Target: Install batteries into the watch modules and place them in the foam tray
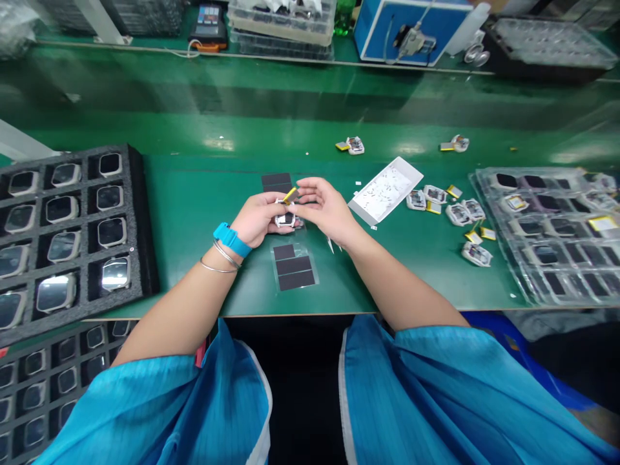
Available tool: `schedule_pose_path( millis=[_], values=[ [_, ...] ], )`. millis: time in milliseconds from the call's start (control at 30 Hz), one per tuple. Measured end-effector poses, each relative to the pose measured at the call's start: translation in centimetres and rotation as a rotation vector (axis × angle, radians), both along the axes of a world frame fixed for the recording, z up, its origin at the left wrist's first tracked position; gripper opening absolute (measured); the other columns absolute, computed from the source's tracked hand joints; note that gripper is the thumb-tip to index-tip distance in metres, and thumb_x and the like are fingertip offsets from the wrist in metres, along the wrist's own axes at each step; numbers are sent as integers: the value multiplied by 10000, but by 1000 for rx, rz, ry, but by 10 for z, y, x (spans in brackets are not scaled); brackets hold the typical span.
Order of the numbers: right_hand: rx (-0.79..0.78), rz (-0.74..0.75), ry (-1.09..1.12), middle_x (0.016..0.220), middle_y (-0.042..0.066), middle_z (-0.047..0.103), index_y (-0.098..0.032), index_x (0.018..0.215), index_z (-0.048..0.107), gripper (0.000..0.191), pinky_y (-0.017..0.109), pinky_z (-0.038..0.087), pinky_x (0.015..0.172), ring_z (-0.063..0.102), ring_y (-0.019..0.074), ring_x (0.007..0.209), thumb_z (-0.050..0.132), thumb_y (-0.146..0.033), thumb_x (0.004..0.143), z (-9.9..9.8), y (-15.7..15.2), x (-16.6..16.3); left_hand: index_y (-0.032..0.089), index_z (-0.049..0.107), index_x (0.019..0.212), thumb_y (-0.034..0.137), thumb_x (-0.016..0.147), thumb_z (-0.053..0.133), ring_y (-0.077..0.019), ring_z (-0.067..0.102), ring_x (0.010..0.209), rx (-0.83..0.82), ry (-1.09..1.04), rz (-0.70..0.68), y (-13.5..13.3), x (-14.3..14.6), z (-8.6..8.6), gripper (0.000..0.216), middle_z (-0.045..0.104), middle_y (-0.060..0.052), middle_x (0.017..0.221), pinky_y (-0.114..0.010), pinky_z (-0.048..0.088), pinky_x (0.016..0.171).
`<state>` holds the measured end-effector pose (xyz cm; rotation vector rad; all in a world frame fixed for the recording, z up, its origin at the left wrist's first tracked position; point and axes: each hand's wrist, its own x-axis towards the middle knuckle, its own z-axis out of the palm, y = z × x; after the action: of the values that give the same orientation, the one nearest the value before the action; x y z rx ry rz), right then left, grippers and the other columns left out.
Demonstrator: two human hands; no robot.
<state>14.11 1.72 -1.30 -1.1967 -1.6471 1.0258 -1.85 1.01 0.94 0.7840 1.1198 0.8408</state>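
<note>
My left hand [259, 218] is curled around a small white watch body [285, 219] above the middle of the green table [194, 213]. My right hand [323, 205] meets it from the right, its fingertips pinching a small yellow battery [291, 194] attached to the top of the watch body. A clear sheet with three black rectangular pads [294, 266] lies on the table just below my hands. Two more black pads [276, 182] lie just beyond them.
A black foam tray [138, 194] of finished watch faces sits at the left. At the right lie a white backing sheet [385, 191], several loose watch bodies with batteries [458, 216] and a clear blister tray [552, 232]. A blue box [382, 26] stands at the back.
</note>
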Motion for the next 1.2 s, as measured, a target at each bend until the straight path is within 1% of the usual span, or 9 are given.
schedule_pose_path(
  millis=[133, 333, 567, 767, 833, 967, 1033, 1100, 1200],
  values=[
    [-51, 6, 121, 875, 26, 684, -202, 860, 634, 226, 342, 543, 783, 642, 174, 806, 666, -422, 819, 0, 4, 3, 101, 675, 921, 89, 685, 628, -181, 722, 670, -26, -35, -104, 0, -1, -1, 241, 739, -90, 838, -264, 602, 584],
    [136, -57, -27, 922, 21, 695, -204, 853, 614, 121, 354, 518, 865, 641, 174, 867, 590, -318, 885, 12, -7, 1, 138, 669, 1041, 27, 625, 645, -184, 740, 827, -4, -116, -235, -2, -6, 2, 432, 735, -53, 919, -272, 607, 762],
    [355, -70, -411, 883, 16, 715, -225, 874, 637, 100, 523, 285, 1158, 638, 203, 904, 562, -247, 935, 14, -16, -7, 125, 668, 877, 60, 677, 641, -109, 665, 621, -27, -50, -80, -2, 1, -5, 212, 662, 0, 699, -243, 601, 655],
    [463, 24, -498, 888, -20, 733, -291, 836, 715, 190, 578, 119, 1231, 625, 208, 926, 565, -222, 928, 14, -22, -8, 110, 710, 979, 72, 742, 563, -133, 697, 751, -113, -218, -23, 4, -11, 2, 281, 714, -64, 837, -302, 608, 816],
    [463, 29, -482, 942, -27, 732, -299, 849, 728, 178, 581, 139, 1226, 611, 207, 985, 584, -220, 919, 13, -22, -8, 114, 705, 1015, 94, 793, 593, -131, 700, 776, -91, -220, -22, 4, -14, 4, 249, 723, -74, 895, -303, 603, 838],
    [375, -4, -330, 1103, 39, 680, -240, 879, 723, 87, 496, 397, 1090, 585, 220, 1097, 654, -195, 852, 11, -14, -6, 135, 685, 1089, 84, 774, 699, -134, 713, 859, 5, -192, -61, 2, -14, 4, 320, 728, -77, 1020, -282, 598, 858],
    [294, -32, -218, 1160, 64, 640, -217, 980, 704, 183, 412, 490, 965, 592, 216, 1093, 711, -219, 797, 15, -8, 1, 150, 676, 1107, 104, 742, 754, -157, 723, 881, 53, -158, -60, 0, -13, 4, 376, 735, -74, 1018, -301, 608, 850],
    [210, -46, -164, 1129, 62, 645, -200, 1035, 681, 279, 347, 522, 852, 621, 198, 1008, 739, -274, 772, 23, -3, 14, 165, 657, 1143, 140, 707, 804, -183, 734, 886, 113, -122, -59, -2, -12, 5, 461, 744, -67, 980, -321, 618, 835],
    [64, 7, -329, 879, 32, 692, -179, 857, 689, 152, 298, 495, 716, 632, 166, 784, 721, -314, 797, 38, 0, 37, 174, 618, 1188, 191, 665, 848, -210, 746, 867, 199, -89, -47, -3, -12, 6, 572, 753, -65, 942, -330, 627, 794]
  ],
)
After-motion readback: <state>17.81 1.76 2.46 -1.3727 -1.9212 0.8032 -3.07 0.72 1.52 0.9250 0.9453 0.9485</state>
